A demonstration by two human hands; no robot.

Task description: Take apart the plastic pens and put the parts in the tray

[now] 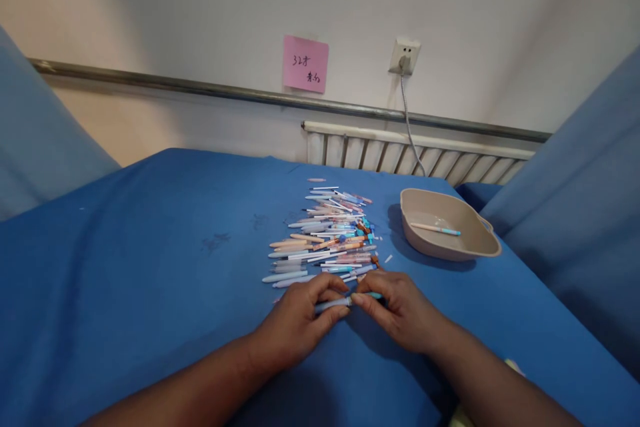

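Observation:
Between my hands is a pen (333,305) with a pale blue barrel and a teal part at its right end. My left hand (305,310) is closed around the pale barrel. With thumb and fingers, my right hand (400,310) pinches the same pen near its middle, by the teal part. Just beyond both hands lies a long pile of pen parts (325,233): pale barrels, white thin tubes, clear and coloured sections, and small brown and blue pieces. My fingers hide the pile's near end.
A beige plastic basin (410,230) stands at the right with one orange and blue pen (435,229) in it. Blue cloth (150,280) covers the table. Behind are a radiator (370,147), a metal rail (225,91), a plugged socket (405,57) and a pink note (305,63).

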